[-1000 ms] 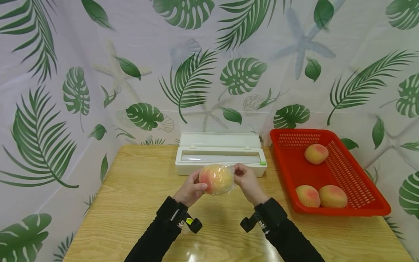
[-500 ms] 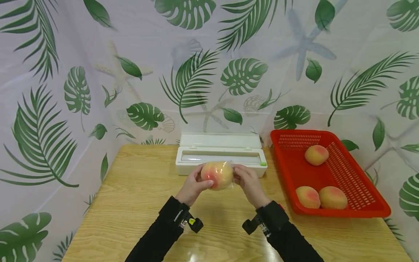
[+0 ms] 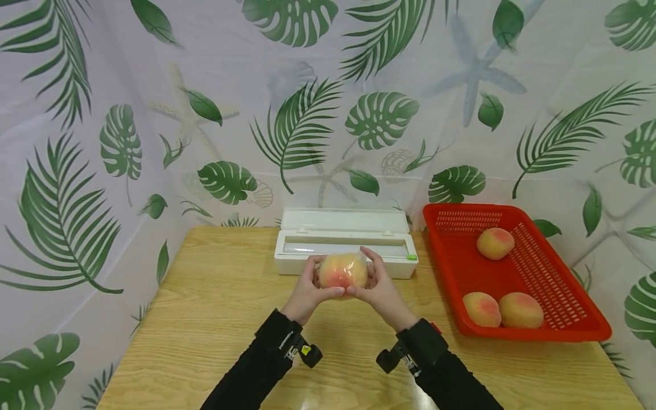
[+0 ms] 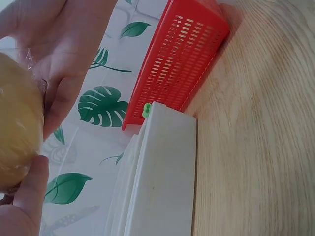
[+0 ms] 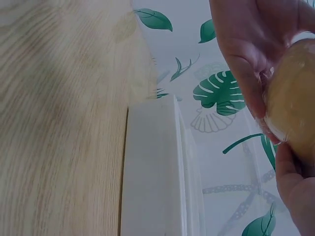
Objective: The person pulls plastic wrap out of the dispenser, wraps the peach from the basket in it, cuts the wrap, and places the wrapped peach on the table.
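Both hands hold a yellow-and-pink peach (image 3: 342,272) wrapped in clear plastic film, raised over the middle of the table. My left hand (image 3: 306,293) grips its left side, thumb along the near face. On the opposite side, my right hand (image 3: 383,293) curls round it, with one finger raised near the top. The two thumbs almost meet at the front. Shiny creases of film show on the peach (image 4: 17,120) in the left wrist view. Behind it stands a white cling film dispenser (image 3: 292,266), lid up and a roll inside; the peach and hands cover part of its front.
At the right, a red perforated basket (image 3: 487,279) holds three peaches: one peach (image 3: 495,244) at the back and two near the front. The wooden table (image 3: 220,285) runs up to a leaf-print cloth (image 3: 307,171) at the back and left.
My right hand has gone from pinching film at the peach's right edge to curling round that side. The peach has turned, its pink patch now facing front, and my left thumb has moved inward.
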Available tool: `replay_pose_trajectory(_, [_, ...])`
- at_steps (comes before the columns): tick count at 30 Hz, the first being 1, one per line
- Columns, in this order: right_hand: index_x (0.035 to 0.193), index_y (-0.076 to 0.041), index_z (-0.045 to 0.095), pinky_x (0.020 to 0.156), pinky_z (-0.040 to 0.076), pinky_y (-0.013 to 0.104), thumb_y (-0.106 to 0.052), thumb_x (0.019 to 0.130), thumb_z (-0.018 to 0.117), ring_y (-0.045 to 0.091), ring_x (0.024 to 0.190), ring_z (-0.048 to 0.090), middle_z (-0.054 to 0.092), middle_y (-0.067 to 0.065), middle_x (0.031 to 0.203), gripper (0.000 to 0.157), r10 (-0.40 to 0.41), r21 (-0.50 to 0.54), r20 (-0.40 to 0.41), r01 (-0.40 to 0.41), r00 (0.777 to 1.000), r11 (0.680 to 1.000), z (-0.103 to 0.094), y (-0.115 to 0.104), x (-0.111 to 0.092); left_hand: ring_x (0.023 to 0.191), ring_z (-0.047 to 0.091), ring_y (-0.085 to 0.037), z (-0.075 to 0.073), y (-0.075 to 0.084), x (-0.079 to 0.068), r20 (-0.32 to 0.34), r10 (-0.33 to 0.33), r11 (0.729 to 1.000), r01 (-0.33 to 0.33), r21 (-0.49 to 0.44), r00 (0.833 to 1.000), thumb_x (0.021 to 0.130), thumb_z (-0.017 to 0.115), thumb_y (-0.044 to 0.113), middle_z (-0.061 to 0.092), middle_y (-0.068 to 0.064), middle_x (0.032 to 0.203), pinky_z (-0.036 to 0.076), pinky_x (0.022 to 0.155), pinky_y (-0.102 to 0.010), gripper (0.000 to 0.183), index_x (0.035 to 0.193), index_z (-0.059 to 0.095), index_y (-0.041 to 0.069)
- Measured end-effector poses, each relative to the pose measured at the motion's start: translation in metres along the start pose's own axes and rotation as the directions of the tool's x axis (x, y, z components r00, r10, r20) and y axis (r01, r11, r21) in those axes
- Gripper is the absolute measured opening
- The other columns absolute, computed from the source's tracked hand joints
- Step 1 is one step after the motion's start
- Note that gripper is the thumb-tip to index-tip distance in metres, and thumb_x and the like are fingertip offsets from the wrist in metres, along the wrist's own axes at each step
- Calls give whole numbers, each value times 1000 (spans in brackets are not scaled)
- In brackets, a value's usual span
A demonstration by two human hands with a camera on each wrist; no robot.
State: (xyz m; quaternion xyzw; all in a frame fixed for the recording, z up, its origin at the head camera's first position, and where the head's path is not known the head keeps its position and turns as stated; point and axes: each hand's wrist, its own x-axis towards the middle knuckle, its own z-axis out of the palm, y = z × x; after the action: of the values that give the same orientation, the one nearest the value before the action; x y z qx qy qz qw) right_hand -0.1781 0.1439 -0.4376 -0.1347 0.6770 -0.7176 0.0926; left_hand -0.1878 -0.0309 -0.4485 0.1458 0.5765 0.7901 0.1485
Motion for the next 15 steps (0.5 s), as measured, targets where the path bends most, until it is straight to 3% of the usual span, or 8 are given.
replay_pose_trajectory(5, [137, -12, 10, 78, 46, 32, -19, 75, 71, 20, 94, 53, 45, 17, 104, 87, -28, 18, 22, 28, 999, 999, 2, 2, -2, 98, 47, -20, -1, 0, -1, 3, -24, 1000, 24, 20, 1000, 69, 74, 10, 42, -14, 116, 43, 78, -31, 68, 118, 28, 11])
replay_pose_trajectory(9, [134, -7, 10, 77, 47, 31, -15, 75, 71, 18, 92, 54, 45, 19, 104, 86, -43, 37, 39, 42, 998, 998, 2, 1, -3, 96, 48, -20, -2, 0, -1, 28, -40, 999, 39, 25, 999, 68, 74, 8, 42, -15, 114, 43, 78, -31, 68, 116, 27, 11])
replay_pose_trajectory(15, [132, -6, 10, 80, 45, 32, -12, 76, 69, 20, 98, 52, 43, 23, 115, 81, -20, 38, 14, 20, 1000, 999, 3, 0, -3, 98, 48, -20, -3, -2, -1, 42, -33, 999, 32, 24, 999, 69, 74, 12, 43, -16, 116, 43, 79, -31, 69, 119, 26, 10])
